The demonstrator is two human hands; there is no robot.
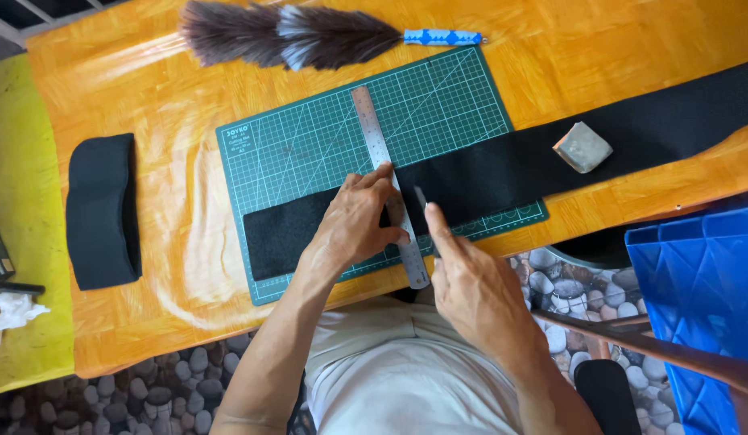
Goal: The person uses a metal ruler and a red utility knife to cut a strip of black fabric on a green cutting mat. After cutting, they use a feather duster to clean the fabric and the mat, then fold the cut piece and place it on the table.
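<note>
My left hand (pixel 358 221) presses flat on a steel ruler (pixel 374 137) that lies across a long black fabric strip (pixel 503 165) on a green cutting mat (pixel 422 105). My right hand (pixel 471 282) grips a slim cutting knife (pixel 422 200), its tip on the fabric just right of the ruler's edge, index finger stretched along it. The strip runs from the mat's lower left off to the table's right edge.
A feather duster (pixel 285 34) with a blue handle lies at the orange table's (pixel 148 72) far edge. A folded black piece (pixel 104 211) sits at the left, a grey block (pixel 582 147) rests on the strip at the right. A blue box (pixel 704 274) stands at the lower right.
</note>
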